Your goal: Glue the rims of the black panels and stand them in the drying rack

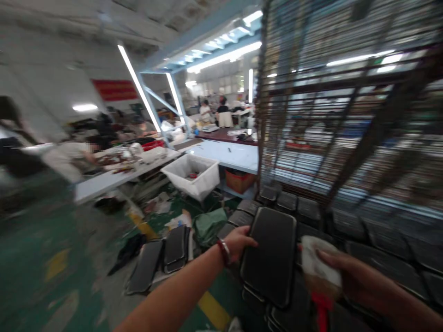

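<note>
My left hand [238, 244] grips the left edge of a flat black rectangular panel [272, 256] with rounded corners, held tilted in front of me. My right hand [349, 276] is closed on a whitish cloth pad [320, 267] with a red handle or strip [321, 311] hanging below it, just right of the panel. A red band sits on my left wrist. Under and around the panel lie more of the same black panels [287, 200], stacked and spread on racks.
A tall wire rack [346, 115] full of layered panels rises at right. Loose black panels [176, 249] and a green bag [209, 226] lie on the green floor. A white bin [192, 175], long worktables [117, 177] and seated people fill the background.
</note>
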A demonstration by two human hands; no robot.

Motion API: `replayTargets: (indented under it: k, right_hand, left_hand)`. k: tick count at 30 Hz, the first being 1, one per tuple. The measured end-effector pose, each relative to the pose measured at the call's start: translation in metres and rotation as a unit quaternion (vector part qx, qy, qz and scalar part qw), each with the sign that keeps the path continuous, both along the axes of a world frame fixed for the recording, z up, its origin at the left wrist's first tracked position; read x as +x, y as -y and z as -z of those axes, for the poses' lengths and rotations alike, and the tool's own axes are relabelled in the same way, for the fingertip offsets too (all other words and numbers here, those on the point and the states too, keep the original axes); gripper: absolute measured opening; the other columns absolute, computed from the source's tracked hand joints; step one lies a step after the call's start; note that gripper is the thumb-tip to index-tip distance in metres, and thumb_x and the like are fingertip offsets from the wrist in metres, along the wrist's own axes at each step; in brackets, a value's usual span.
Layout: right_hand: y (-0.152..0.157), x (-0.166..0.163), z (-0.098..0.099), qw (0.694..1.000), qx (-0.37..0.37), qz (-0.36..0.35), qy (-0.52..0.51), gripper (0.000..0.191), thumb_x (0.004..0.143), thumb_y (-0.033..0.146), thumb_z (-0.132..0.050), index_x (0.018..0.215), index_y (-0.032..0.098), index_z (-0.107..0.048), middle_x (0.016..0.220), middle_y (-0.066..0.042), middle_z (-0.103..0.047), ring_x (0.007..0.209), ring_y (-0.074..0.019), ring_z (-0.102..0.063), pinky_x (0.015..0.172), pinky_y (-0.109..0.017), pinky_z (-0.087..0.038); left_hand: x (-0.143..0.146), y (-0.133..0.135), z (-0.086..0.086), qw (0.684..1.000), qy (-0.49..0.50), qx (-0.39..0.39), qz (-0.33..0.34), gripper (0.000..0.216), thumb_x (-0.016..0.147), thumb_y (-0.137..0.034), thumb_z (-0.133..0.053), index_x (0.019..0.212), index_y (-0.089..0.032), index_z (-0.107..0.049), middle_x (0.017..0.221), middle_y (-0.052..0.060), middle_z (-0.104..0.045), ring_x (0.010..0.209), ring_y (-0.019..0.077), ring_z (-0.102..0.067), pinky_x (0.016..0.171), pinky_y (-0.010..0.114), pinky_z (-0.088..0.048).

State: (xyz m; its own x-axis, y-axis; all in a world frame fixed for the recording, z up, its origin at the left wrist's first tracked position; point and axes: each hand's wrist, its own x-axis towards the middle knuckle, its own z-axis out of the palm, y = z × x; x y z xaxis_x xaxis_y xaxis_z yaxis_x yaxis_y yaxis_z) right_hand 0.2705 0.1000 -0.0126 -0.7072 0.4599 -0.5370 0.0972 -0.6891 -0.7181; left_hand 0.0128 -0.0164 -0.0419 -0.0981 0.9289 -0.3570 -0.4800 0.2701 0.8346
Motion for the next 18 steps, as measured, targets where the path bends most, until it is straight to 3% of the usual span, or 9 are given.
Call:
replayTargets:
  k: [2, 4, 7, 10, 14, 18]
  right_hand:
    - [-0.005, 0.016, -0.004, 0.998, -0.009, 0.032, -0.060, 0.048, 0.053, 0.037, -0.094, 0.091, 0.018, -0.072, 0.091, -0.013, -0.074, 0.077, -0.0243, -0.071, 0.071, -0.034, -0.056]
    - [-0.015, 0.027, -0.009, 0.985, 0.022, 0.137, -0.100, 0.047, 0.059, 0.038, -0.091, 0.097, 0.019, -0.072, 0.094, -0.009, -0.075, 0.082, -0.0233, -0.071, 0.076, -0.035, -0.058]
    - [-0.030, 0.046, -0.022, 0.947, 0.080, 0.278, -0.140, 0.037, 0.067, 0.037, -0.087, 0.097, 0.021, -0.071, 0.095, -0.005, -0.076, 0.086, -0.0234, -0.071, 0.076, -0.036, -0.059]
    - [-0.039, 0.064, -0.036, 0.900, 0.154, 0.376, -0.159, 0.035, 0.068, 0.036, -0.088, 0.095, 0.021, -0.071, 0.090, -0.002, -0.074, 0.081, -0.0207, -0.070, 0.067, -0.030, -0.060]
    - [-0.040, 0.081, -0.045, 0.852, 0.252, 0.435, -0.146, 0.037, 0.066, 0.040, -0.088, 0.091, 0.019, -0.070, 0.081, -0.001, -0.071, 0.066, -0.0164, -0.064, 0.048, -0.024, -0.054]
    - [-0.034, 0.091, -0.046, 0.827, 0.292, 0.467, -0.110, 0.042, 0.059, 0.042, -0.091, 0.087, 0.020, -0.067, 0.072, 0.002, -0.066, 0.057, -0.0143, -0.058, 0.038, -0.021, -0.047]
  left_hand:
    - [-0.002, -0.005, -0.004, 1.000, 0.014, 0.016, 0.022, 0.043, 0.053, -0.006, -0.073, 0.095, -0.018, -0.074, 0.091, 0.006, -0.080, 0.082, 0.0201, -0.073, 0.080, 0.030, -0.055]
    - [-0.006, -0.009, -0.007, 0.998, 0.021, 0.018, 0.051, 0.042, 0.063, -0.007, -0.073, 0.103, -0.019, -0.074, 0.099, 0.006, -0.080, 0.090, 0.0204, -0.073, 0.086, 0.030, -0.054]
    - [-0.007, -0.013, -0.014, 0.997, -0.006, -0.005, 0.078, 0.042, 0.071, -0.009, -0.074, 0.111, -0.019, -0.072, 0.109, 0.009, -0.078, 0.100, 0.0263, -0.072, 0.092, 0.037, -0.053]
    - [-0.001, -0.015, -0.020, 0.991, -0.029, -0.029, 0.127, 0.045, 0.072, -0.011, -0.077, 0.116, -0.022, -0.071, 0.115, 0.010, -0.076, 0.102, 0.0293, -0.072, 0.089, 0.039, -0.055]
    - [0.011, -0.024, -0.028, 0.981, -0.056, -0.049, 0.182, 0.044, 0.070, -0.016, -0.081, 0.113, -0.023, -0.073, 0.117, 0.009, -0.076, 0.104, 0.0320, -0.071, 0.086, 0.038, -0.057]
    - [0.019, -0.033, -0.031, 0.972, -0.060, -0.060, 0.218, 0.046, 0.069, -0.019, -0.083, 0.114, -0.023, -0.073, 0.118, 0.010, -0.075, 0.105, 0.0341, -0.070, 0.091, 0.042, -0.056]
